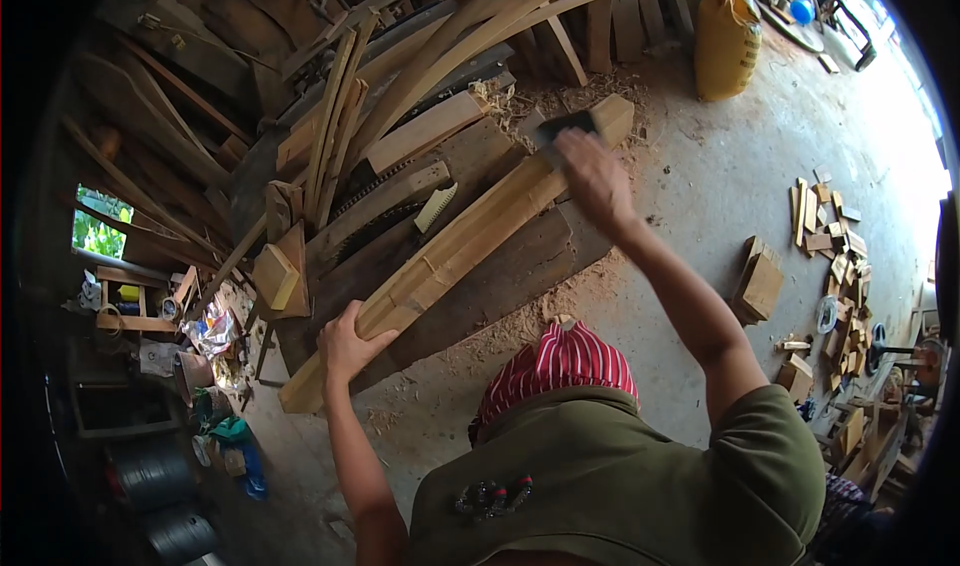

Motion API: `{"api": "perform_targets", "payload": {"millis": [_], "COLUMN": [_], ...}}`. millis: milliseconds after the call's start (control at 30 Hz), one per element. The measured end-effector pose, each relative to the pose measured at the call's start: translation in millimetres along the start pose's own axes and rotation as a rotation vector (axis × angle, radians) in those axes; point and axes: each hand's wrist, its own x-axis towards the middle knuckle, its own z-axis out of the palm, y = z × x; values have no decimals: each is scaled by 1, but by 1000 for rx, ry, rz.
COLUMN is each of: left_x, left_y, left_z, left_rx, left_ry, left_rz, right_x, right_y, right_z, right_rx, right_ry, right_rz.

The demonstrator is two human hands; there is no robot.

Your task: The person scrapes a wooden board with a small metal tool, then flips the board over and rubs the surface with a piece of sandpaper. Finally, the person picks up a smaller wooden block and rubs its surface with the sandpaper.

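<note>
A long squared wooden beam (pixel 470 236) lies slantwise across a wide dark plank (pixel 520 261). My left hand (pixel 345 349) grips the beam near its lower left end, thumb along the top and fingers over the far edge. Towards the upper right end, my right hand (pixel 597 178) is closed on a dark flat rectangular piece (pixel 567 127) pressed against the beam's top. The hand is smeared by motion, and the exact kind of that piece cannot be made out. Beside the beam lies a small pale ribbed piece (pixel 436 209).
Boards and curved wooden strips (pixel 440 66) crowd the area beyond the beam. Shavings (pixel 590 286) litter the floor. A yellow sack (pixel 727 36) stands upper right; a wood block (pixel 760 281) and many offcuts (pixel 845 266) lie to the right. Dark canisters (pixel 150 471) sit lower left.
</note>
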Motion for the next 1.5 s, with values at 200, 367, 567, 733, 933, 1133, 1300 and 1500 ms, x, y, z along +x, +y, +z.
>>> {"api": "perform_targets", "payload": {"millis": [200,367,567,733,933,1133,1300,1500], "left_x": [-2,-1,1,1,1,1,3,0], "left_y": [4,2,3,1,1,-5,-6,-10], "left_z": [-2,0,-3,0,-2,-2,-5,-1], "left_rx": [38,-21,3,-26,-14,14,-49,19], "left_ry": [-17,5,-28,-13,-30,-35,-78,-19], "left_rz": [-54,-15,-30,-45,-61,-72,-79,-61], "right_x": [20,9,17,22,17,22,3,33], "right_y": [93,45,65,31,43,41,-69,48], "right_z": [-15,-15,-4,-9,13,21,-7,-11], "right_rx": [-144,-99,-8,-88,-55,-152,188,-54], "right_ry": [127,5,-52,-59,-59,142,-165,-10], "right_rz": [149,131,83,117,-81,-11,-276,195]}}
